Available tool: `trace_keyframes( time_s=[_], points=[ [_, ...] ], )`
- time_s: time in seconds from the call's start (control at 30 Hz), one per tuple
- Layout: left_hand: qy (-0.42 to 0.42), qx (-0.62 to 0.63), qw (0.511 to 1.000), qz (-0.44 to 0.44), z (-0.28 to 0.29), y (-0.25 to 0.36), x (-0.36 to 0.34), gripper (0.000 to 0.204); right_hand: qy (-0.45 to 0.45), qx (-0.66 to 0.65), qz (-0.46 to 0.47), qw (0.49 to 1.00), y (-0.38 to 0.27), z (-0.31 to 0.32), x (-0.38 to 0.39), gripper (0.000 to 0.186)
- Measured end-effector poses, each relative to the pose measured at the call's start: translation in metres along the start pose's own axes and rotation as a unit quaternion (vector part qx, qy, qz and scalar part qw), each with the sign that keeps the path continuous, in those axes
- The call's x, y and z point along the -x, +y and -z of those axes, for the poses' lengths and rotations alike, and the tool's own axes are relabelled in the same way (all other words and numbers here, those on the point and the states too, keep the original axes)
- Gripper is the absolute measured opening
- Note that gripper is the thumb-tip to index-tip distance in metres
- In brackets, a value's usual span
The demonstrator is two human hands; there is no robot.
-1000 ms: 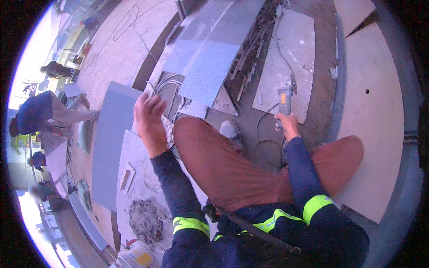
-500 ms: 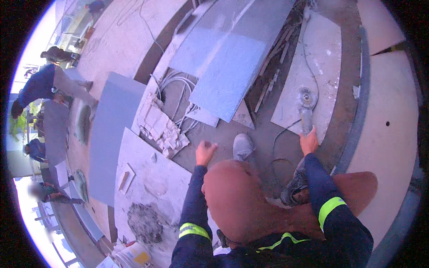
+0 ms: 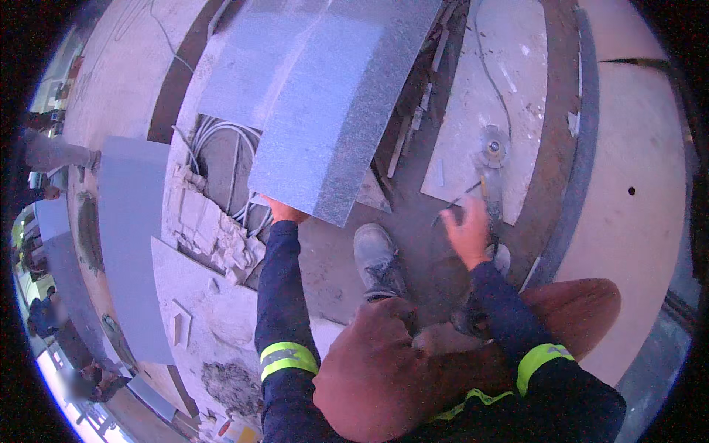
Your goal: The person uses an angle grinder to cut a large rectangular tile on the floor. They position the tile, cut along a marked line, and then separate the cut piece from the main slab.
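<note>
My left hand (image 3: 286, 212) grips the near left edge of a grey stone slab (image 3: 314, 140), its fingers partly hidden under the slab. My right hand (image 3: 470, 235) hovers beside an angle grinder (image 3: 501, 196), thumb and fingers apart. The grinder lies with its disc guard (image 3: 493, 148) on a pale board (image 3: 473, 111). A thin yellowish piece (image 3: 484, 186) shows just past my right fingertips; whether it is part of the grinder or a loose stick, I cannot tell.
Coiled grey cable (image 3: 233, 159) and crumpled torn paper (image 3: 218, 225) lie left of the slab. A dusty board (image 3: 214, 303) is at lower left. My shoe (image 3: 375, 249) stands near the slab's corner. Other people (image 3: 55, 151) are at far left.
My left hand has gone from hanging free to gripping the slab's edge. My right hand has let go of the grinder and moved left. The view has shifted right.
</note>
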State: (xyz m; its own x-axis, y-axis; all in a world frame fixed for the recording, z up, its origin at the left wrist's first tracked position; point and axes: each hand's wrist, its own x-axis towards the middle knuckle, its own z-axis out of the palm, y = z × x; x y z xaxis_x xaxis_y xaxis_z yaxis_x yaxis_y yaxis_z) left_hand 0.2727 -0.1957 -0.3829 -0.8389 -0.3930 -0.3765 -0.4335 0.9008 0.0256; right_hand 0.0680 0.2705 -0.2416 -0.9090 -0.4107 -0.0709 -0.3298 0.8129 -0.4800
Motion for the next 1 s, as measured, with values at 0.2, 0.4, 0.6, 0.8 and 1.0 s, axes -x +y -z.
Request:
trace_keyframes(
  time_s=[0.2,0.4,0.6,0.8,1.0],
  points=[
    [0.056,0.089,0.994,0.013,0.018,0.014,0.040,0.113,-0.193,-0.039,0.070,0.978,-0.097,-0.062,-0.019,0.071],
    [-0.026,0.274,0.925,0.261,0.122,0.016,0.147,0.126,-0.246,0.025,0.070,0.966,-0.117,-0.075,-0.049,0.078],
    [0.188,0.377,0.860,0.287,0.223,-0.055,0.161,0.118,-0.227,0.072,0.094,0.967,-0.117,-0.089,-0.047,0.071],
    [0.202,0.244,0.940,0.128,0.343,-0.048,0.023,0.122,-0.238,0.101,0.114,0.959,-0.117,-0.100,-0.048,0.062],
    [0.138,0.175,0.972,0.076,0.367,-0.002,-0.105,0.125,-0.284,0.137,0.089,0.945,-0.118,-0.107,-0.050,0.054]
  ],
)
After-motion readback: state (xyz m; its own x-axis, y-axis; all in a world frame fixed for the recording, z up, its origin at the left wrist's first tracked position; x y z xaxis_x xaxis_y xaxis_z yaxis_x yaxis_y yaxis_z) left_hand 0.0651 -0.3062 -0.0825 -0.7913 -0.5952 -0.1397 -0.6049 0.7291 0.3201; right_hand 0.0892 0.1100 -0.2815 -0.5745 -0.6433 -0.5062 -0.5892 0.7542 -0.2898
